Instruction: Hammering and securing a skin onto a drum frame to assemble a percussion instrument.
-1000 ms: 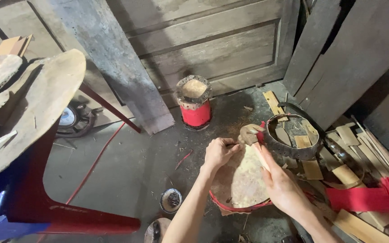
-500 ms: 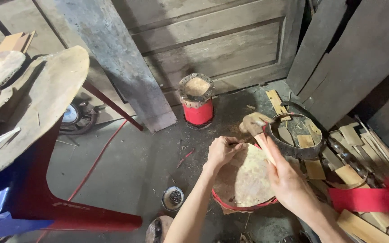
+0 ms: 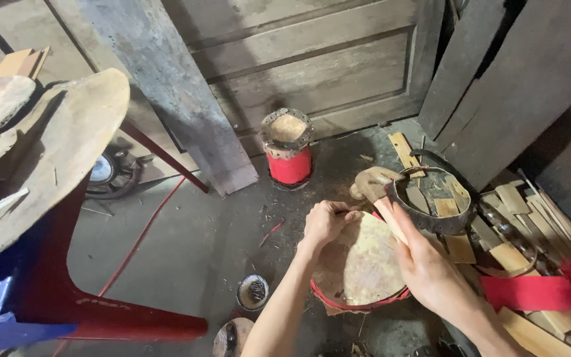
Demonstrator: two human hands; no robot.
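My left grip (image 3: 325,223) curls over the far rim of the skin-covered drum (image 3: 358,264), hiding that edge and whatever my fingertips pinch. My right grip (image 3: 424,268) covers the drum's right side and the lower end of the wooden stick (image 3: 386,210). Both my forearms run off the bottom edge. The red strip (image 3: 536,292) is cut off at the right edge. The small round tin (image 3: 254,292) holds contents too small to tell.
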